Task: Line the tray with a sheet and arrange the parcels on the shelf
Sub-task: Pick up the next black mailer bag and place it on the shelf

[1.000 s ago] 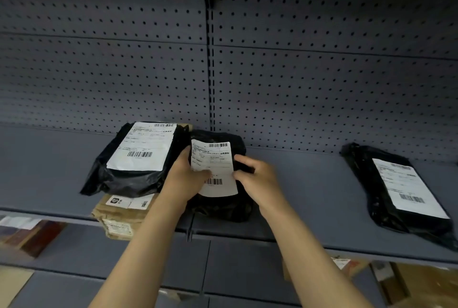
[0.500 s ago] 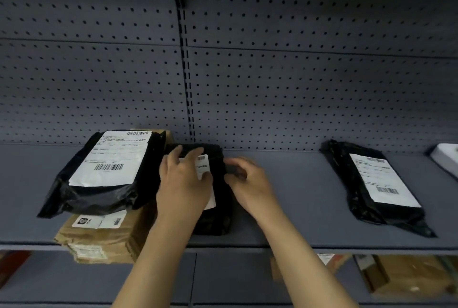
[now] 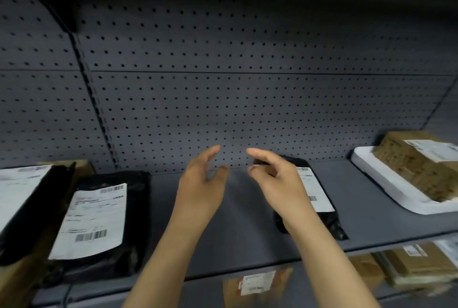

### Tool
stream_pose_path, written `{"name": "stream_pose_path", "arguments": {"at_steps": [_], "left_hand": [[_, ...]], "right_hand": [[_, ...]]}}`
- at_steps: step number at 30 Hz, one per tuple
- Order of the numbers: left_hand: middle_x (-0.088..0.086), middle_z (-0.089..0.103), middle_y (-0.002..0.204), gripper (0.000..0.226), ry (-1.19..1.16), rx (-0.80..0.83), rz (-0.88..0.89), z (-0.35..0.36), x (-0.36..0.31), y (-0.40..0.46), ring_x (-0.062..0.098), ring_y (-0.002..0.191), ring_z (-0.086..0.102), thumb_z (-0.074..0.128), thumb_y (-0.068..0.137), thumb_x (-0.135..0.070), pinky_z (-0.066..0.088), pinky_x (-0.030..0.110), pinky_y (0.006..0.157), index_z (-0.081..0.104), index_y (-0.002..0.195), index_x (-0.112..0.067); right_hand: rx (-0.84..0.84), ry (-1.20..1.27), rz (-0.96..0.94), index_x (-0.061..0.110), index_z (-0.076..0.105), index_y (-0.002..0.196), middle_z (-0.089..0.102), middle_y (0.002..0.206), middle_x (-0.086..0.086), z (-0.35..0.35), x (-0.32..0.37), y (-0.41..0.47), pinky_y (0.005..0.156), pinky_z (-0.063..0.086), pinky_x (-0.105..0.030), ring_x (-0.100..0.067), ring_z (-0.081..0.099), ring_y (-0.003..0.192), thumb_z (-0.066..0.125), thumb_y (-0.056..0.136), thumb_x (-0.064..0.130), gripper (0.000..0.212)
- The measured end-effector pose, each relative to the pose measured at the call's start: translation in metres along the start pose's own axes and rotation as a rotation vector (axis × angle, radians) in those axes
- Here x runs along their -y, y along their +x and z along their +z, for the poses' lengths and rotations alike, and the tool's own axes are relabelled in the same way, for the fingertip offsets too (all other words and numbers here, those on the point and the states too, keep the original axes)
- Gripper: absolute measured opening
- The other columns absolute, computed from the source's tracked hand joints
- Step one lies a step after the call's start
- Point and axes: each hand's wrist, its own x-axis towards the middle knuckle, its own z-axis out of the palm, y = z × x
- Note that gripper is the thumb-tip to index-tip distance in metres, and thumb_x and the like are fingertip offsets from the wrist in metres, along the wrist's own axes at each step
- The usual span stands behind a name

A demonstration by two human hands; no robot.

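While three black plastic parcels with white labels lie flat on the grey metal shelf (image 3: 247, 238), one (image 3: 104, 223) at left, one (image 3: 14, 198) beside it, one (image 3: 319, 198) behind the right hand (image 3: 280, 181), both hands hang above the shelf, empty. The left hand (image 3: 200, 184) has loose, spread fingers, like the right. A white tray (image 3: 386, 184) at right holds a brown cardboard box (image 3: 418, 161).

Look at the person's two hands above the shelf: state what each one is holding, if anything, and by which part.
Nothing is held. The left hand and right hand hover open over the shelf, fingers spread, apart from every parcel.
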Motion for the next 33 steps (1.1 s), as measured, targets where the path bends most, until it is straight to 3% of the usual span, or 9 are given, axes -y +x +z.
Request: {"name": "stream_pose_path", "arguments": {"at_steps": [5,9,12,17,20,22,27,30,33], "left_hand": [[-0.017,0.048,0.15,0.046,-0.031,0.0,-0.045,0.076,-0.021,0.003,0.008,0.139,0.045,0.058,0.101,-0.029,0.04,0.035,0.113,0.049,0.145,-0.037],[-0.014,0.047,0.152,0.046,-0.033,-0.051,-0.066,0.128,-0.032,0.008,0.009,0.143,0.041,0.059,0.1,-0.029,0.036,0.03,0.11,0.049,0.145,-0.036],[-0.012,0.046,0.153,0.048,0.03,-0.059,-0.089,0.154,-0.03,0.011,0.009,0.14,0.043,0.059,0.1,-0.027,0.033,0.023,0.101,0.049,0.146,-0.034],[-0.005,0.051,0.151,0.053,0.091,-0.042,-0.179,0.179,-0.009,0.007,0.016,0.138,0.048,0.06,0.098,-0.03,0.044,0.029,0.103,0.047,0.15,-0.03],[-0.01,0.064,0.128,0.041,0.1,-0.002,-0.241,0.187,0.003,0.005,0.008,0.117,0.057,0.06,0.098,-0.03,0.044,0.015,0.079,0.056,0.139,-0.032],[-0.012,0.068,0.115,0.036,0.107,0.031,-0.268,0.191,0.013,0.006,0.012,0.114,0.063,0.061,0.097,-0.029,0.047,0.02,0.08,0.061,0.133,-0.034],[-0.007,0.072,0.114,0.042,0.159,0.054,-0.294,0.198,0.021,0.001,0.017,0.115,0.065,0.062,0.094,-0.02,0.044,0.022,0.085,0.063,0.135,-0.03],[-0.012,0.072,0.112,0.045,0.147,0.065,-0.302,0.2,0.021,0.0,0.012,0.109,0.066,0.059,0.093,-0.018,0.049,0.022,0.086,0.063,0.135,-0.034],[-0.014,0.074,0.11,0.044,0.092,0.044,-0.328,0.2,0.018,0.002,0.011,0.108,0.067,0.06,0.091,-0.02,0.054,0.026,0.092,0.067,0.131,-0.036]], "right_hand": [[-0.001,-0.007,0.001,0.042,0.068,0.114,0.065,0.116,0.025,-0.08,-0.021,0.019,0.08,0.044,-0.011,0.008,0.058,0.108,0.062,0.095,0.013,0.035],[-0.018,-0.023,0.008,0.044,0.069,0.113,0.068,0.11,0.021,-0.136,-0.04,0.039,0.083,0.045,-0.014,0.012,0.062,0.095,0.063,0.094,0.014,0.036],[-0.033,-0.026,0.022,0.042,0.07,0.111,0.068,0.112,0.022,-0.164,-0.059,0.049,0.086,0.043,-0.013,0.01,0.06,0.104,0.064,0.094,0.012,0.036],[-0.01,-0.052,0.132,0.034,0.066,0.128,0.064,0.117,0.014,-0.174,-0.098,0.056,0.089,0.041,-0.019,-0.004,0.058,0.111,0.061,0.095,0.012,0.04],[0.022,-0.054,0.197,0.028,0.06,0.138,0.063,0.124,0.014,-0.167,-0.125,0.058,0.097,0.044,-0.025,-0.01,0.057,0.123,0.061,0.095,0.014,0.045],[0.034,-0.057,0.238,0.027,0.059,0.14,0.065,0.126,0.011,-0.162,-0.141,0.058,0.1,0.047,-0.028,-0.009,0.059,0.121,0.062,0.095,0.018,0.046],[0.016,-0.081,0.242,0.026,0.066,0.133,0.069,0.108,0.018,-0.158,-0.153,0.054,0.094,0.049,-0.021,-0.006,0.065,0.111,0.063,0.094,0.011,0.042],[0.018,-0.088,0.223,0.029,0.069,0.128,0.069,0.092,0.029,-0.156,-0.151,0.055,0.073,0.048,-0.005,0.011,0.065,0.079,0.061,0.093,0.008,0.042],[0.012,-0.064,0.221,0.024,0.068,0.131,0.07,0.105,0.02,-0.158,-0.142,0.056,0.081,0.047,-0.007,0.01,0.064,0.092,0.062,0.093,0.009,0.042]]}}
